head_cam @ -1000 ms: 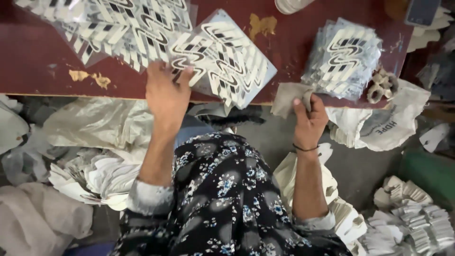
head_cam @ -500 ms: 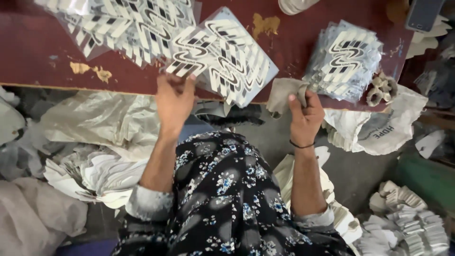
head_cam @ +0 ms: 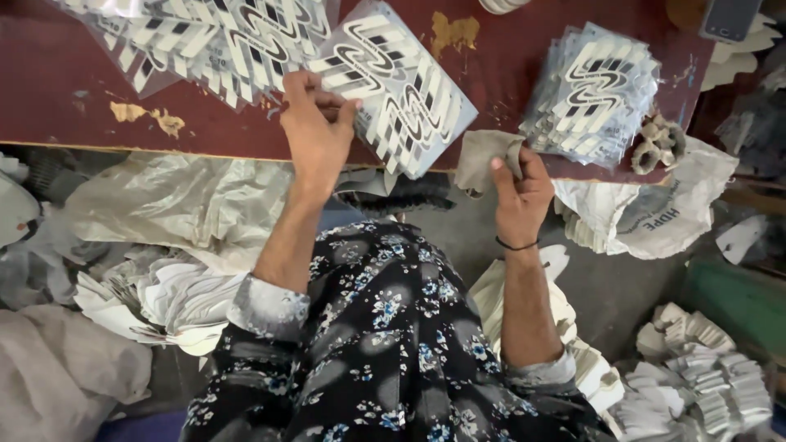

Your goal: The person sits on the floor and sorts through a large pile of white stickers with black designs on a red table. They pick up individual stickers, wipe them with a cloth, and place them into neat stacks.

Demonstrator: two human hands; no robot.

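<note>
My left hand (head_cam: 315,131) pinches the near edge of a clear sheet printed with black-and-white wavy shapes (head_cam: 401,86), which lies on the dark red table (head_cam: 508,74). My right hand (head_cam: 517,190) grips a small grey cloth (head_cam: 483,155) at the table's front edge. To the right of the cloth, a stack of the same printed sheets (head_cam: 594,86) rests on the table. More printed sheets (head_cam: 205,33) are spread at the upper left.
A phone (head_cam: 729,16) lies at the table's far right. Small beige rolled pieces (head_cam: 659,143) sit by the stack. Below the table are plastic bags (head_cam: 188,205), a white sack (head_cam: 655,213) and piles of white cut pieces (head_cam: 704,376).
My left hand has moved up the table and closed on the edge of the printed sheet. My right hand has stayed at the table edge with the cloth.
</note>
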